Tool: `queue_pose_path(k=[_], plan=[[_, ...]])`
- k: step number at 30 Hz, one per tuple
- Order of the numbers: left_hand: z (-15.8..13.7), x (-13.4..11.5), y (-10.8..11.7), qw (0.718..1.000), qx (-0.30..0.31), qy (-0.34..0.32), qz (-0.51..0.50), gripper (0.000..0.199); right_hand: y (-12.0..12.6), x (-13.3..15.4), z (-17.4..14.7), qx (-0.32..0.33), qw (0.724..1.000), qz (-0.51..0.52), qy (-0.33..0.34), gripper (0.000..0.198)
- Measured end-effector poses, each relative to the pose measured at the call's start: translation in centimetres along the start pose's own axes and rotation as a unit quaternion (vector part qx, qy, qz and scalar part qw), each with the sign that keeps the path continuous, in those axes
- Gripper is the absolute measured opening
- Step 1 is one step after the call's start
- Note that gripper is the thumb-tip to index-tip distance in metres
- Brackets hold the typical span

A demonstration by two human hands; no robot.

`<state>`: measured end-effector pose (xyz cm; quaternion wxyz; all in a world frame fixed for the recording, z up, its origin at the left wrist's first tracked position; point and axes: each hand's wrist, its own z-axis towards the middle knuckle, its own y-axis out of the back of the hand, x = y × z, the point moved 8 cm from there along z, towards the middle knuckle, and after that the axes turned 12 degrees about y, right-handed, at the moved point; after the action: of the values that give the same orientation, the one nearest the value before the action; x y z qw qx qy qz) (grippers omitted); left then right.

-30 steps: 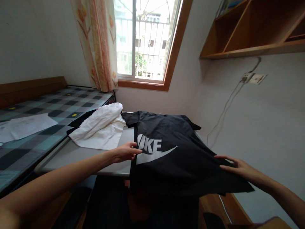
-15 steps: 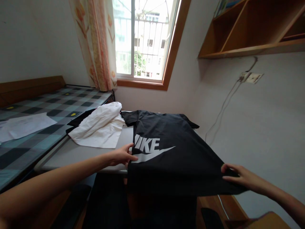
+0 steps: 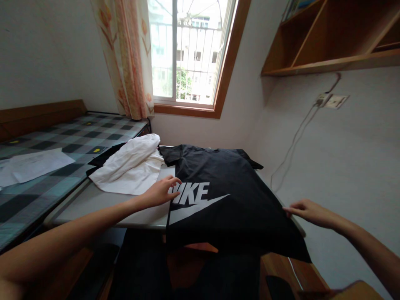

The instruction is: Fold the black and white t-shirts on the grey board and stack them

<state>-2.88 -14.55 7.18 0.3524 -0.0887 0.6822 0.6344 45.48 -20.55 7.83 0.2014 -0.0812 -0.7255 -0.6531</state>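
Note:
A black T-shirt (image 3: 237, 216) with a large white print lies spread over the table, its sleeves at the far side and its hem hanging past the near edge. Over the left edge of the shirt, beside the print, is my left hand (image 3: 161, 191). Its thumb and fingers are apart and hold nothing. My right hand (image 3: 309, 213) pinches the shirt's right edge between thumb and fingers. A rumpled white garment (image 3: 131, 166) lies left of the shirt, with some dark cloth partly under it.
The white table (image 3: 137, 212) stands against the wall below a window (image 3: 193, 54). On the left is a bed with a checked mattress (image 3: 109, 125) and paper sheets (image 3: 37, 164). A wooden shelf (image 3: 337, 33) and a wall socket (image 3: 333, 100) are at right.
My left hand has moved up and off the fabric. My right hand has shifted up along the shirt's right edge, and the lower right corner now hangs down lower.

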Motion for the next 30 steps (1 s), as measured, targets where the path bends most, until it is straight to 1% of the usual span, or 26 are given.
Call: queue_pose_path(k=[1, 2, 4, 5, 7, 9, 12, 13, 15, 17, 20, 22, 24, 26, 28, 30], plan=[[1.1, -0.3, -0.1, 0.999, -0.01, -0.03, 0.012, 0.03, -0.4, 0.6, 1.5, 0.032, 0.999, 0.017, 0.017, 0.048], [2.2, -0.4, -0.3, 0.998, -0.016, -0.051, 0.017, 0.03, -0.7, 1.1, 3.0, 0.04, 0.999, 0.027, 0.022, 0.049], [4.5, 0.1, -0.9, 0.997, -0.03, -0.061, 0.025, 0.037, -1.6, 2.5, 6.1, 0.046, 0.998, 0.045, 0.026, 0.047], [5.6, 0.5, -1.2, 0.997, -0.042, -0.056, 0.034, 0.043, -2.2, 3.6, 7.7, 0.043, 0.997, 0.048, 0.042, 0.045], [7.1, 1.3, -2.3, 0.996, -0.048, -0.05, 0.064, 0.053, -3.2, 5.9, 10.8, 0.02, 0.996, 0.034, 0.078, 0.037], [8.0, 2.1, -3.6, 0.993, -0.031, -0.046, 0.1, 0.058, -4.0, 8.2, 13.7, -0.023, 0.994, 0.007, 0.111, 0.031], [8.2, 3.0, -5.1, 0.99, 0.0, -0.039, 0.137, 0.059, -5.0, 11.5, 17.3, -0.084, 0.984, -0.024, 0.155, 0.036], [8.1, 3.1, -5.3, 0.989, 0.004, -0.039, 0.143, 0.06, -5.5, 12.5, 18.3, -0.095, 0.98, -0.032, 0.17, 0.04], [8.0, 3.3, -5.4, 0.989, 0.002, -0.037, 0.144, 0.06, -6.8, 13.4, 19.9, -0.102, 0.979, -0.049, 0.167, 0.048], [7.8, 3.4, -5.3, 0.99, -0.008, -0.028, 0.14, 0.059, -8.2, 13.2, 20.9, -0.089, 0.984, -0.075, 0.138, 0.056], [7.4, 3.7, -5.1, 0.989, -0.03, -0.006, 0.143, 0.06, -9.9, 11.6, 21.2, -0.063, 0.987, -0.118, 0.095, 0.063], [7.2, 4.0, -5.3, 0.986, -0.039, 0.003, 0.159, 0.06, -10.2, 10.0, 20.7, -0.067, 0.987, -0.136, 0.05, 0.063], [6.9, 4.0, -5.5, 0.983, -0.043, -0.002, 0.177, 0.058, -9.9, 8.3, 20.0, -0.09, 0.985, -0.148, -0.009, 0.062], [6.7, 4.0, -5.2, 0.982, -0.055, -0.012, 0.181, 0.057, -9.6, 7.5, 19.4, -0.11, 0.981, -0.155, -0.046, 0.062], [6.8, 4.2, -3.8, 0.98, -0.095, -0.013, 0.174, 0.058, -9.6, 7.4, 19.2, -0.12, 0.979, -0.157, -0.048, 0.061], [7.1, 4.9, -1.2, 0.97, -0.16, 0.001, 0.183, 0.063, -9.6, 7.7, 19.2, -0.128, 0.979, -0.156, -0.04, 0.06]])
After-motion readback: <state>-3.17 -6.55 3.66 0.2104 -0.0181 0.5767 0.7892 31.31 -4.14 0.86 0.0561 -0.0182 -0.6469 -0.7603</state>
